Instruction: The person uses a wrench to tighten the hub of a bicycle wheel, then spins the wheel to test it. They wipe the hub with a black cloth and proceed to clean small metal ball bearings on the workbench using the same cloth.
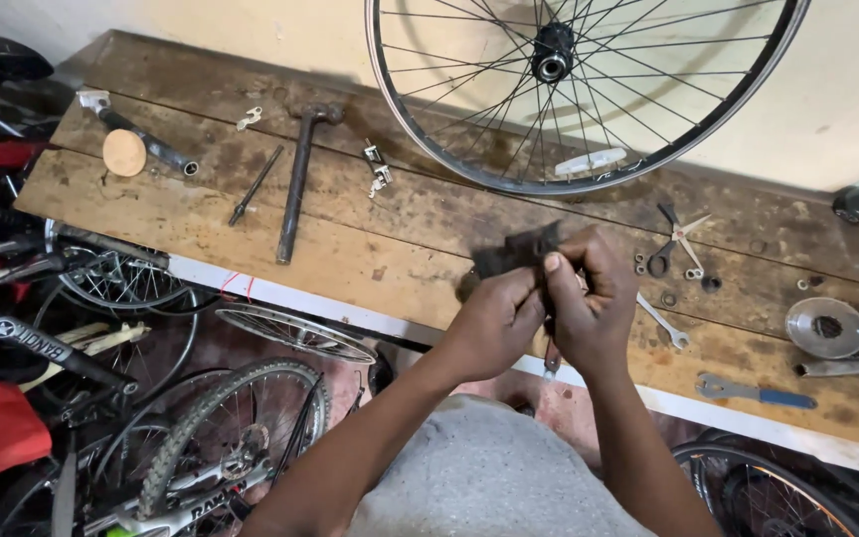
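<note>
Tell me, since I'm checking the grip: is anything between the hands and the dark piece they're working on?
Nothing visible. The left hand and right hand both pinch the dark piece directly, above the wooden workbench. The spanner lies apart, to the right.

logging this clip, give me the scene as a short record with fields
setting: worn wooden workbench against a pale wall, bicycles on the floor at left
left hand: grips a dark rag
right hand: pinches the same rag; what it wraps is hidden
leaning on wall: spoked bicycle wheel
bench left: hammer, thin rod
bench right: scissors, small spanner, blue-handled wrench, round metal disc
</note>
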